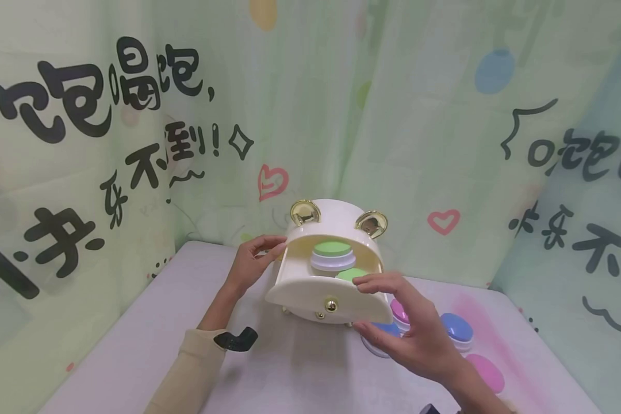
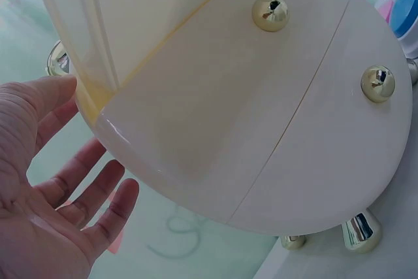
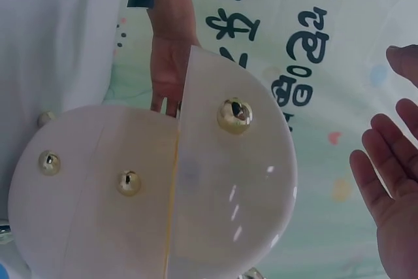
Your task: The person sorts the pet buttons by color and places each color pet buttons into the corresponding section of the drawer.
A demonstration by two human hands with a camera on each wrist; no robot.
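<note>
A cream, rounded box [image 1: 336,215] with gold ears stands on the table, its front flap [image 1: 305,290] swung down. Inside are a round white container with a green lid [image 1: 332,249] and a second green lid [image 1: 349,274], partly hidden by the flap. My left hand [image 1: 253,261] is at the box's left side; the left wrist view shows its thumb [image 2: 55,89] at the box's edge and the other fingers loosely extended. Around the flap's right end, my right hand [image 1: 411,316] has thumb and fingers spread; in the right wrist view, its fingers [image 3: 392,155] look apart from the box.
Right of the box lie several round pieces: a blue-lidded container [image 1: 456,328], a pink disc [image 1: 486,374], a magenta-lidded one [image 1: 398,310] and another blue one [image 1: 375,344], partly behind my right hand. Printed curtains [image 1: 419,144] enclose the table [image 1: 290,379].
</note>
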